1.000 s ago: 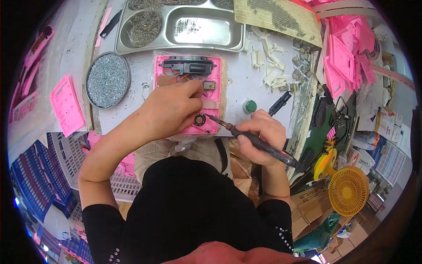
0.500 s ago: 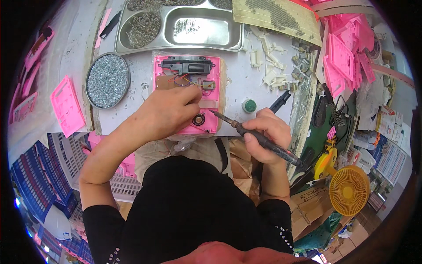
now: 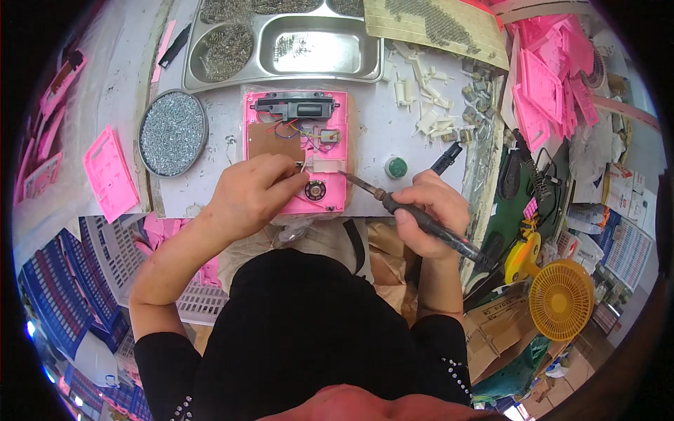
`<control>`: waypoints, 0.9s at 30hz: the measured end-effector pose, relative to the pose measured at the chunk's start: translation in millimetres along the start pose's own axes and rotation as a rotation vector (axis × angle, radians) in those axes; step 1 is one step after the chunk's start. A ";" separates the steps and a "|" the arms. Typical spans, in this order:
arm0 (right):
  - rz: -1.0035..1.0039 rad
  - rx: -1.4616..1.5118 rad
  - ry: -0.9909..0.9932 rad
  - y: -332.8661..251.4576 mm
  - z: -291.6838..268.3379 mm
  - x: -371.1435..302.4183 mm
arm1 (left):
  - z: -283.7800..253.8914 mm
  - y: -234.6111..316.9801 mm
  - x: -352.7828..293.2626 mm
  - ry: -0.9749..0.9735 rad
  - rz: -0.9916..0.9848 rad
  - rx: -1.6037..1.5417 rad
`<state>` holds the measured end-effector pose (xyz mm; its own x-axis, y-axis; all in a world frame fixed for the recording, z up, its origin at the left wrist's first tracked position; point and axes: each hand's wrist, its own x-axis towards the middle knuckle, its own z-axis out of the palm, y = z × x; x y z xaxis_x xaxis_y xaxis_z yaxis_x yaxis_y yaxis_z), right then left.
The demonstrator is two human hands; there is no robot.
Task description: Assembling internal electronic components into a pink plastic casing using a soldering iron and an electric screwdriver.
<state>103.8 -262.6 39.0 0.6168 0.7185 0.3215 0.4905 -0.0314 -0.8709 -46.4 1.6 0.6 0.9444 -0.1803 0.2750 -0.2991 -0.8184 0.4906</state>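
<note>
A pink plastic case lies open-side up before me. In it are a black molded unit, a brown board, thin coloured wires, a small metal-cased motor and a round black speaker. My left hand rests over the case's lower left part. Its thumb and forefinger are pinched near a pale wire by the board's edge; what they hold is hidden. My right hand grips a soldering iron by its dark handle. The iron's tip points at the case's right edge beside a pale strip.
A round dish of small screws stands left, near a loose pink panel. Behind sits a metal compartment tray. White plastic parts, small motors and a green-topped jar are right, with a yellow fan beyond.
My left hand has drawn back toward me and left, from the motor's wires to the board's lower edge, uncovering the board and wires. My right hand has shifted slightly right with the soldering iron.
</note>
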 end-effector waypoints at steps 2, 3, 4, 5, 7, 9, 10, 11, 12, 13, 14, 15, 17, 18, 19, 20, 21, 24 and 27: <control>0.026 -0.001 0.024 0.8 -7.1 -7.2 | 1.0 0.8 -4.2 0.008 -0.018 -0.010; 0.045 0.008 0.092 0.4 -10.4 -12.3 | -0.6 2.2 -4.0 0.010 -0.026 -0.015; 0.063 0.017 0.164 -0.3 -13.5 -19.6 | -2.8 3.8 -3.4 0.010 -0.032 -0.020; 0.077 0.027 0.237 1.2 -18.4 -28.9 | -4.1 5.7 -2.3 0.011 -0.036 -0.022; 0.096 0.051 0.458 4.8 -35.4 -55.3 | -7.1 6.5 -2.6 0.022 -0.029 -0.009; 0.093 -0.048 0.750 7.5 -60.8 -78.8 | -4.0 7.7 -3.4 0.039 -0.032 0.000; 0.088 -0.136 0.879 7.0 -83.4 -93.6 | -2.0 7.0 -5.9 0.041 -0.040 -0.008; 0.135 -0.138 0.946 6.4 -109.0 -114.9 | 3.1 5.7 -7.4 0.063 -0.035 -0.011; 0.117 -0.126 1.007 0.8 -128.5 -123.8 | 7.1 5.1 -7.8 0.086 -0.038 -0.001; 0.124 -0.243 1.070 -4.5 -146.4 -133.7 | 9.3 6.7 -4.5 0.091 -0.030 -0.020; 0.137 -0.345 1.126 -9.6 -161.2 -140.2 | 10.8 8.3 -1.2 0.089 -0.035 -0.029; 0.153 -0.380 1.143 -9.7 -168.9 -143.9 | 7.9 10.4 -0.2 0.080 -0.024 -0.028; 0.185 -0.437 1.166 -7.8 -183.2 -145.1 | 4.3 13.5 2.1 0.065 -0.016 -0.016; 0.208 -0.442 1.180 -4.4 -188.7 -141.3 | 3.8 14.4 2.0 0.066 -0.017 -0.016; 0.230 -0.447 1.190 -0.6 -194.8 -135.0 | 4.7 15.4 2.1 0.070 -0.023 -0.018; 0.256 -0.452 1.196 3.8 -200.0 -127.4 | 5.5 14.7 1.4 0.071 -0.033 -0.021; 0.218 -0.463 1.190 10.5 -208.7 -117.6 | 7.5 13.4 2.1 0.081 -0.031 -0.029; 0.294 -0.391 1.103 56.7 -234.9 -102.4 | 9.7 7.8 -6.4 0.106 -0.026 -0.026; 0.543 -0.058 1.172 81.4 -214.6 -93.2 | 5.8 3.7 -6.6 0.090 -0.014 -0.004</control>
<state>218.4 -481.3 17.9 0.8985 -0.4291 0.0919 0.0163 -0.1766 -0.9841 -52.9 -3.5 -4.2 0.9324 -0.1195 0.3412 -0.2871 -0.8182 0.4982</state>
